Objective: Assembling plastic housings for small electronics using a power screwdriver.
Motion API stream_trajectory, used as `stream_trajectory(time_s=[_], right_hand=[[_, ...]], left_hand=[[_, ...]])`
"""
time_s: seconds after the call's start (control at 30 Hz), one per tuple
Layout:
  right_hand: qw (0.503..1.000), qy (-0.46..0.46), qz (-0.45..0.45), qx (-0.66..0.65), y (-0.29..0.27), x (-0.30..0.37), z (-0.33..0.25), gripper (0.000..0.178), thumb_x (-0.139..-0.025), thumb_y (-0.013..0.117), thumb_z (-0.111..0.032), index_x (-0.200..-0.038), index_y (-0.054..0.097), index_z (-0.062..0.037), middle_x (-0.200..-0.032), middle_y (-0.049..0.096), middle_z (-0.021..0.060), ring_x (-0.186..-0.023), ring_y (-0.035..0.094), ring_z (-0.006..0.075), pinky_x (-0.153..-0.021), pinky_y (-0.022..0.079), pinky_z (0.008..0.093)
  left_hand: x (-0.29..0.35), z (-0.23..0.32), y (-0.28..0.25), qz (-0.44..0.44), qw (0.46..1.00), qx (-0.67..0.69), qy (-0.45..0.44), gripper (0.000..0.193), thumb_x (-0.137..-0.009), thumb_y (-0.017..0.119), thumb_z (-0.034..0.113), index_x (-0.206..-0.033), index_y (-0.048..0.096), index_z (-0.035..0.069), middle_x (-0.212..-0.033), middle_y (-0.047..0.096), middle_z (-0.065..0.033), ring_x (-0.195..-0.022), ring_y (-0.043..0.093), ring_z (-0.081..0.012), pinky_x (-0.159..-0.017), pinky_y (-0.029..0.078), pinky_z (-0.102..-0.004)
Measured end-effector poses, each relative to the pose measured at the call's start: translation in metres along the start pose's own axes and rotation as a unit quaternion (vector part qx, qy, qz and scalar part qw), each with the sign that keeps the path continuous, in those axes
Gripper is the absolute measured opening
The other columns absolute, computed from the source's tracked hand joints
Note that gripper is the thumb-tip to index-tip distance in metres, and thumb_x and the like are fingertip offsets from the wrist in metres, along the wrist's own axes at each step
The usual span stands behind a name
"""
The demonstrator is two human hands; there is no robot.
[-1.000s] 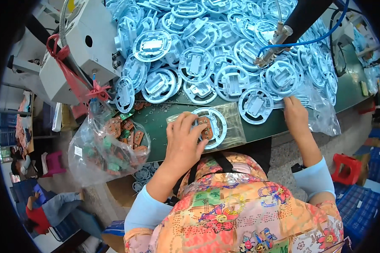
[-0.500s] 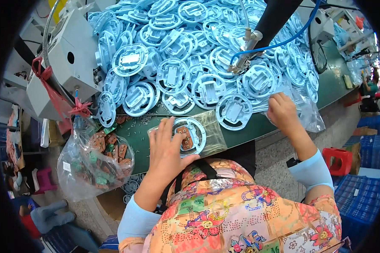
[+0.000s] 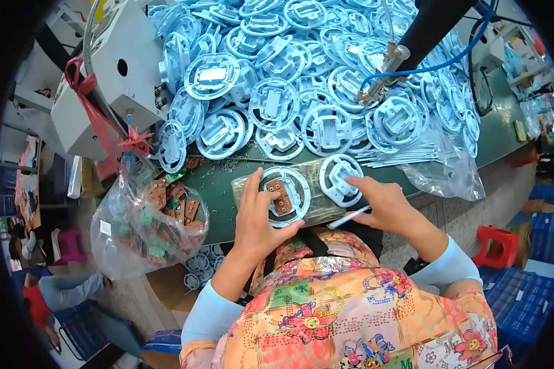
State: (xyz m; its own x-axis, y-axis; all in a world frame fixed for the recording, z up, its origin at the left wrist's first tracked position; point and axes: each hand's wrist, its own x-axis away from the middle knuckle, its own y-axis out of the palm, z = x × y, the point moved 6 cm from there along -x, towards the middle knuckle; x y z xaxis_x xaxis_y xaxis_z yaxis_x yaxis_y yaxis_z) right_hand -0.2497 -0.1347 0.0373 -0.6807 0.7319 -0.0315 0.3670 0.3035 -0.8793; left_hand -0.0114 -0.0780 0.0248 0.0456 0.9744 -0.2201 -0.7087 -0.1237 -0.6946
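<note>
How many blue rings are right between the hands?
2: one ring with a brown board inside, by the left hand; another ring by the right hand. Hands might hide more.

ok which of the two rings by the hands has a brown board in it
The left ring, by the left hand: a brown board sits inside it. The right ring, by the right hand, shows no board.

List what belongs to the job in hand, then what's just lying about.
Part of the job, it seems:
blue plastic wheel at the left hand
brown circuit board inside it
second blue wheel at the right hand
pale stick in the right hand
wheel pile
bagged circuit boards

Apparently just lying about:
red plastic stool
blue crates
</note>
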Motion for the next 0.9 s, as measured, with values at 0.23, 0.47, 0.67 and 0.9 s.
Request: stream_trajectory(time_s=[0.23, 0.47, 0.67, 0.9], right_hand=[[0.988, -0.051, 0.031, 0.141, 0.009, -0.055, 0.028, 0.059, -0.078, 0.073, -0.021, -0.132, 0.052, -0.0142, -0.089, 0.058, 0.0078, -0.070, 0.065, 0.0261, -0.053, 0.050, 0.0374], [0.989, -0.076, 0.129, 0.019, -0.002, -0.115, -0.003, 0.052, -0.088, 0.068, -0.024, -0.137, 0.051, -0.0156, -0.090, 0.055, 0.0093, -0.073, 0.062, 0.0299, -0.059, 0.047, 0.0391], [0.999, 0.025, -0.025, 0.011, -0.004, -0.052, 0.002, 0.039, -0.095, 0.059, -0.027, -0.132, 0.056, -0.0158, -0.087, 0.059, 0.0115, -0.074, 0.061, 0.0349, -0.062, 0.046, 0.0438], [0.991, 0.072, -0.113, -0.031, 0.015, -0.031, 0.011, 0.019, -0.097, 0.054, -0.027, -0.109, 0.055, -0.0122, -0.081, 0.067, 0.0144, -0.074, 0.064, 0.0383, -0.062, 0.048, 0.0494]], left_hand=[[0.003, -0.001, -0.002, 0.009, 1.000, 0.010, 0.024, 0.063, -0.056, 0.091, 0.023, -0.105, 0.056, 0.005, -0.146, 0.038, -0.0275, -0.133, 0.042, -0.0449, -0.105, 0.039, -0.0481], [0.004, -0.002, 0.001, 0.012, 1.000, 0.010, 0.025, 0.062, -0.057, 0.091, 0.023, -0.105, 0.057, 0.004, -0.146, 0.037, -0.0283, -0.134, 0.040, -0.0457, -0.106, 0.038, -0.0482], [0.006, -0.006, 0.002, 0.033, 0.998, 0.035, 0.031, 0.065, -0.057, 0.091, 0.023, -0.107, 0.055, 0.004, -0.147, 0.037, -0.0286, -0.135, 0.039, -0.0452, -0.108, 0.036, -0.0487], [0.001, -0.003, 0.004, 0.029, 0.997, 0.053, 0.054, 0.066, -0.056, 0.092, 0.023, -0.107, 0.054, 0.004, -0.147, 0.037, -0.0282, -0.136, 0.039, -0.0449, -0.108, 0.036, -0.0487]])
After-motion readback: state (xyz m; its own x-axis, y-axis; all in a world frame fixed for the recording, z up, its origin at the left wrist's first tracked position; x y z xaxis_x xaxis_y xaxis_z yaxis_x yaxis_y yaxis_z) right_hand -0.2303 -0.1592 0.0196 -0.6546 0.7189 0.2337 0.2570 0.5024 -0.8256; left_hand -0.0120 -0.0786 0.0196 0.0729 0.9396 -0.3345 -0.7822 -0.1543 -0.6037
